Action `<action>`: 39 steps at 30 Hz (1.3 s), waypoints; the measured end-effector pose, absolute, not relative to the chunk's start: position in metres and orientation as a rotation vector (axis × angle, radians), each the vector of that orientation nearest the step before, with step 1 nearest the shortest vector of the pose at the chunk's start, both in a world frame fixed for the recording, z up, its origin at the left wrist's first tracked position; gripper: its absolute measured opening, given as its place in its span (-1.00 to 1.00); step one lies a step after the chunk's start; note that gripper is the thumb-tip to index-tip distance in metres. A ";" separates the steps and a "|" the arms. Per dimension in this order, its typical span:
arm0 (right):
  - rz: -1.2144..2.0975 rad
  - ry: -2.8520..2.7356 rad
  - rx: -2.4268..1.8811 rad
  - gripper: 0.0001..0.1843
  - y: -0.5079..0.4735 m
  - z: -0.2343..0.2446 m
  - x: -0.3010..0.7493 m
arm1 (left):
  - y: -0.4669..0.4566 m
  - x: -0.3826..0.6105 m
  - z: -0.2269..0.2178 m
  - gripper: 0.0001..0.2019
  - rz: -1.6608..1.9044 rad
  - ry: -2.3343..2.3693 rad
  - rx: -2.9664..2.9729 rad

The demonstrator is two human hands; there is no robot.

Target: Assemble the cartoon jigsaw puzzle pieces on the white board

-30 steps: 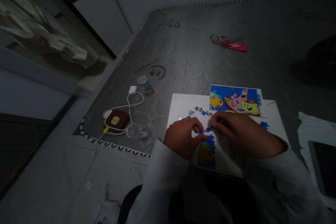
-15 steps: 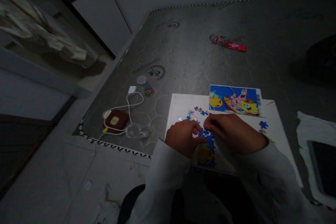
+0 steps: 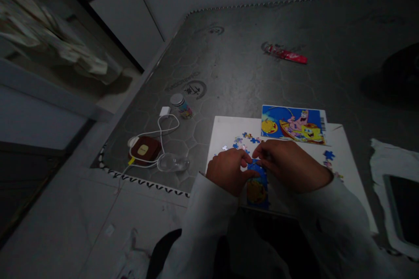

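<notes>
Far to my left, a crumpled pale cloth [image 3: 55, 39] hangs beside the grey hexagon-patterned mat [image 3: 248, 74] that everything sits on. A round logo [image 3: 194, 90] is printed on the mat, but I can't read its dark characters or the curved lettering beside it. Near it stand a small capped jar [image 3: 181, 107], its colourful label unreadable, and a white charger [image 3: 165, 111]. Its white cable [image 3: 160, 133] loops around a brown pouch [image 3: 143, 150] with a cream tag, and a clear glass object [image 3: 172, 162] lies touching the loop.

Next comes the white puzzle board [image 3: 229, 133], with a curved run of puzzle pieces [image 3: 245, 141] on it and a blue assembled section [image 3: 257, 187] just below my hands. My left hand [image 3: 229, 171] is bent over that section, fingers curled and thumb reaching in. My right hand [image 3: 288, 165] comes across from the other side, with its fingers [image 3: 262, 150] bunched close to my left fingertips. I can't tell whether either hand is gripping a piece.

Above them lies a SpongeBob and Patrick picture card [image 3: 293, 125] with a barcode on its right edge. Loose blue pieces [image 3: 329, 155] sit further right, and beyond them a dark tablet [image 3: 402, 209] rests on a white cloth [image 3: 382, 157]. A red wrapper [image 3: 284, 55] lies up on the mat.
</notes>
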State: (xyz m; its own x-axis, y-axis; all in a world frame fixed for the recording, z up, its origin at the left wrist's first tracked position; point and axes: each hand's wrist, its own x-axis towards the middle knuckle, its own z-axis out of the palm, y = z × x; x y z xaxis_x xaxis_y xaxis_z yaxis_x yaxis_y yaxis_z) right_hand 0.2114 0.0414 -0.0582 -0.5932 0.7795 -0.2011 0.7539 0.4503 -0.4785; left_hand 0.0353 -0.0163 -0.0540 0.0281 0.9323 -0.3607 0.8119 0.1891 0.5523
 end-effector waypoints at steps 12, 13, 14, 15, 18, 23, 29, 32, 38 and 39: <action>0.759 -2.608 -1.470 -0.78 0.040 -0.058 0.211 | -0.017 0.036 -0.051 -0.72 0.218 1.803 1.647; 0.747 -2.603 -1.464 -0.77 0.040 -0.057 0.212 | -0.017 0.036 -0.050 -0.72 0.210 1.803 1.646; 0.730 -2.591 -1.456 -0.77 0.040 -0.055 0.213 | -0.017 0.036 -0.050 -0.72 0.203 1.802 1.647; 0.705 -2.578 -1.444 -0.77 0.039 -0.054 0.215 | -0.017 0.036 -0.049 -0.72 0.199 1.801 1.650; 0.612 -2.547 -1.415 -0.77 0.038 -0.051 0.219 | -0.018 0.037 -0.050 -0.74 0.221 1.802 1.670; 0.595 -2.530 -1.490 -0.84 0.037 -0.046 0.226 | -0.022 0.037 -0.054 -0.73 0.273 1.762 1.748; 0.638 -2.499 -1.552 -0.87 0.036 -0.035 0.236 | -0.025 0.033 -0.050 -0.76 0.307 1.748 1.774; 0.663 -2.491 -1.567 -0.92 0.037 -0.033 0.241 | -0.025 0.025 -0.045 -0.81 0.341 1.798 1.760; 0.704 -2.432 -1.592 -0.92 0.037 -0.035 0.244 | -0.024 0.001 -0.040 -0.93 0.402 1.990 1.714; 0.704 -2.426 -1.596 -0.91 0.036 -0.035 0.245 | -0.024 -0.003 -0.041 -0.93 0.413 2.013 1.710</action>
